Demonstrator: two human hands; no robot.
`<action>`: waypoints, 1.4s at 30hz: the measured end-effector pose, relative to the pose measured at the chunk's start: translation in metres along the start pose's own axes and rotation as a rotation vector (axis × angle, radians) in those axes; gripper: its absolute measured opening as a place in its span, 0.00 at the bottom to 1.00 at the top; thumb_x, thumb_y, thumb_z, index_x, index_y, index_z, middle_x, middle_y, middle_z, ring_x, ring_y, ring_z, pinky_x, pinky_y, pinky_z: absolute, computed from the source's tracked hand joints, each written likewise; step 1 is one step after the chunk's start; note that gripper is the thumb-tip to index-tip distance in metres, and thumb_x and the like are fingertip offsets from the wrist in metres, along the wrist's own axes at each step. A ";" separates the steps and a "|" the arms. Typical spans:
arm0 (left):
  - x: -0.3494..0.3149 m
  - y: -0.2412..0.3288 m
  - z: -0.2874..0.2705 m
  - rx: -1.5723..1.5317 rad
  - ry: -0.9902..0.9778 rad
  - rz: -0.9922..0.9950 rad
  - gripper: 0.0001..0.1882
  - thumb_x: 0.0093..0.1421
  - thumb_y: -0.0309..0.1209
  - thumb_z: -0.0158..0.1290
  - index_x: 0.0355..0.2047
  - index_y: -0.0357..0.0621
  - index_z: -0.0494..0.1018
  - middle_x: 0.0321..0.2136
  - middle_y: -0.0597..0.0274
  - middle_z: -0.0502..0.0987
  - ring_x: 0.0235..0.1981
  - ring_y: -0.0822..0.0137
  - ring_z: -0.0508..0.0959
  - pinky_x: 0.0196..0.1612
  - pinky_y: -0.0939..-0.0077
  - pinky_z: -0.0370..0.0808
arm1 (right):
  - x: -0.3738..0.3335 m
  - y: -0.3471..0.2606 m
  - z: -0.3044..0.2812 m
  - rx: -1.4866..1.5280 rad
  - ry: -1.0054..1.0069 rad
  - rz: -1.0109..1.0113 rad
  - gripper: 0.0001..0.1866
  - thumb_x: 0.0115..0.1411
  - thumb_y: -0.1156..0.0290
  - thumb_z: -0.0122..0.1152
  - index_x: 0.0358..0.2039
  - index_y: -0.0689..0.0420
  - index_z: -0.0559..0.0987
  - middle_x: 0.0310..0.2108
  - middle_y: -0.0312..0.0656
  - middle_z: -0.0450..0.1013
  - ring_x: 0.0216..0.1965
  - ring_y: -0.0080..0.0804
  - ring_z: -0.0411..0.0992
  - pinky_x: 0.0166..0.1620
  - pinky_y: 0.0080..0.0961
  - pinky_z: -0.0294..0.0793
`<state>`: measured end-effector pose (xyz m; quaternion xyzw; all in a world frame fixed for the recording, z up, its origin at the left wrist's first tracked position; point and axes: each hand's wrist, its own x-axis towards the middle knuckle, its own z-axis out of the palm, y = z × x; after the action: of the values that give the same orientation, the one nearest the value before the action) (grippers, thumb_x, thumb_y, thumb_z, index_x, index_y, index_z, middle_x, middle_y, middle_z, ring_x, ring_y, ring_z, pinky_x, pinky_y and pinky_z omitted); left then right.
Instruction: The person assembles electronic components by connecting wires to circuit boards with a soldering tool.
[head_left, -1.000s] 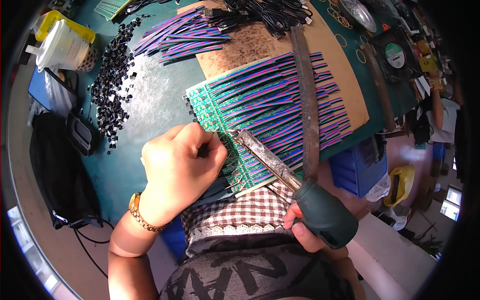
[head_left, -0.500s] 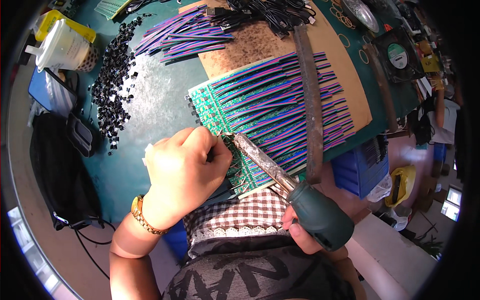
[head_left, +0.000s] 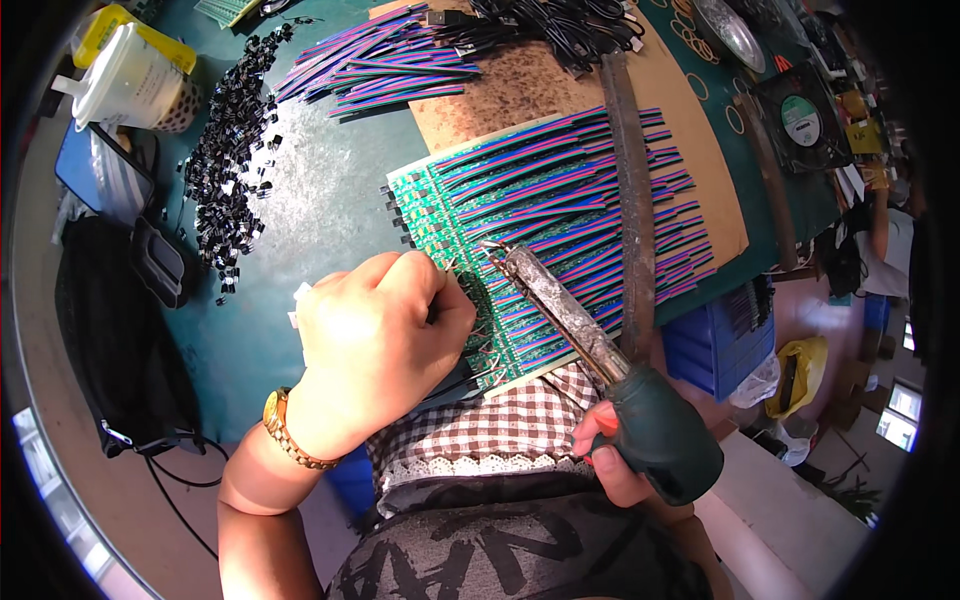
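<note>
A soldering iron (head_left: 570,320) with a dark green handle is gripped in my right hand (head_left: 612,458). Its tip points up and left over the green circuit boards (head_left: 418,212), a short way from my left fingers. My left hand (head_left: 385,335), wearing a gold watch (head_left: 276,412) at the wrist, is closed at the boards' left edge; its fingertips and whatever they pinch are hidden. Rows of multicoloured flat wires (head_left: 540,225) run rightward from the boards. Across these wires lies a rusty metal bar (head_left: 632,190). Thin wire ends show beside my left hand.
Small black connectors (head_left: 225,190) lie heaped at left, near a lidded plastic cup (head_left: 135,85). Loose flat wires (head_left: 385,60) and black cables (head_left: 545,30) occupy the far side. A black bag (head_left: 125,330) hangs at the left edge. Right of the table stands a blue crate (head_left: 715,340).
The iron's tip has shifted up and right, away from my left fingers, and its handle moved right with my right hand. My left hand stays closed at the boards, nearly in place.
</note>
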<state>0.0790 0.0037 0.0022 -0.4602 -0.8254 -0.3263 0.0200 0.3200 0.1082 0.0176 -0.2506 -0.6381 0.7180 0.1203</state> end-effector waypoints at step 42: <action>0.010 0.009 -0.003 -0.066 -0.105 -0.118 0.09 0.44 0.26 0.59 0.19 0.44 0.68 0.16 0.57 0.73 0.17 0.53 0.75 0.20 0.62 0.71 | 0.014 0.013 -0.012 -0.366 -0.196 -0.373 0.20 0.56 0.80 0.52 0.49 0.71 0.64 0.30 0.51 0.72 0.27 0.30 0.73 0.33 0.27 0.76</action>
<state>0.0798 0.0126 0.0126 -0.4279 -0.8397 -0.3293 -0.0579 0.3162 0.1233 0.0016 -0.0758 -0.8008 0.5772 0.1409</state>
